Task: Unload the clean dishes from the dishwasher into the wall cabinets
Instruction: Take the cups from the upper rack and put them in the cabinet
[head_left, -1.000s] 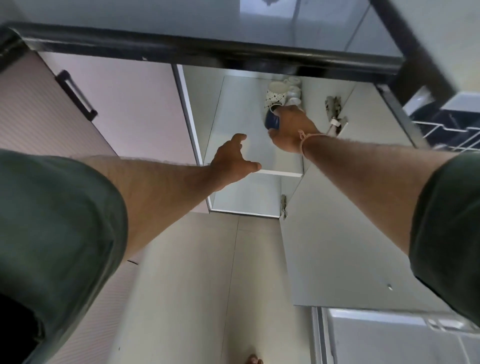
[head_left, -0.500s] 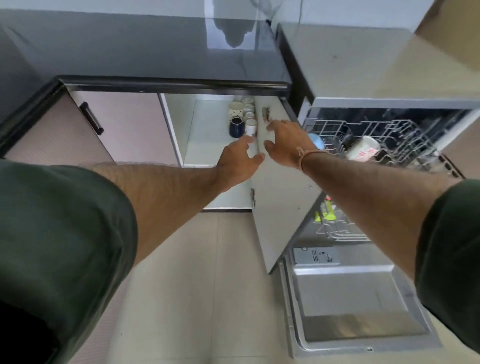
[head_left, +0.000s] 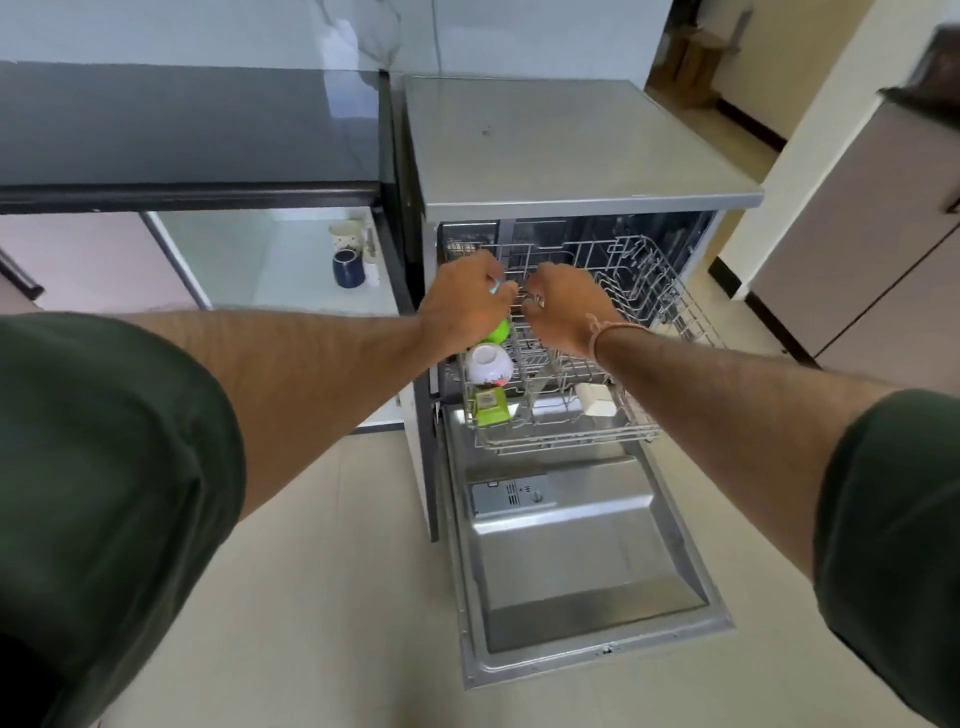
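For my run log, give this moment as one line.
stage: unloading upper rack | left hand: at rack, grasp unclear | right hand: at rack, grasp unclear | cabinet: open, mugs inside

Left hand (head_left: 465, 306) covers most of blue item (head_left: 496, 286) and green cup (head_left: 498, 331); grip unclear. Right hand (head_left: 563, 306) fingertips lost among rack (head_left: 649, 291) wires. Both sleeves (head_left: 104, 467) cut off at view's edges.

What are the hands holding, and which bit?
The left hand grips a light blue thing in the dishwasher rack; only a sliver shows, so which part cannot be told. The right hand curls over the wires; any hold is hidden.
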